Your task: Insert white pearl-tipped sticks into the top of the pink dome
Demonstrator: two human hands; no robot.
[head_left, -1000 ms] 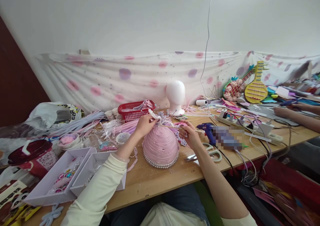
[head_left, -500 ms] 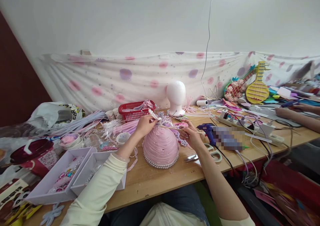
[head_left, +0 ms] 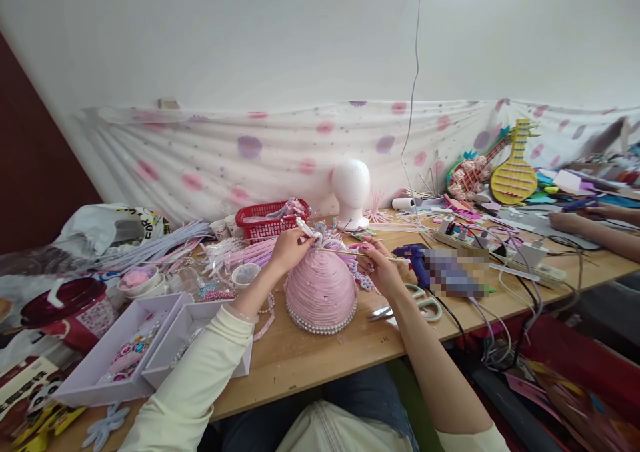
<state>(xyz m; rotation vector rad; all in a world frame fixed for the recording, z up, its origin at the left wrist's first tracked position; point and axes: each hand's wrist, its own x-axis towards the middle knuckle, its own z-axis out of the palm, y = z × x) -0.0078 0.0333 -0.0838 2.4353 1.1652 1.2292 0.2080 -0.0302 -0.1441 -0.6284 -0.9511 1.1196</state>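
A pink dome-shaped cap (head_left: 320, 295), wound in cord and edged with silvery pearls, sits on the wooden table in front of me. At its top my left hand (head_left: 291, 249) pinches a white beaded piece (head_left: 306, 227), its fingers closed. From the right my right hand (head_left: 379, 265) is closed around a thin wooden stick (head_left: 345, 255), whose tip reaches the cap's top near the beads. Just what the tip touches is too small to tell. Open scissors (head_left: 423, 305) lie beside my right forearm.
A white foam head (head_left: 351, 195) stands behind the cap, beside a red basket (head_left: 265, 227). Lilac boxes (head_left: 117, 355) of beads are at left. A blue glue gun (head_left: 415, 259), power strip (head_left: 500, 252) and cables lie right. A co-worker's hands (head_left: 570, 223) show far right.
Both hands keep nearly the same place at the cap's top, the stick still against it. The whole view has shifted very slightly.
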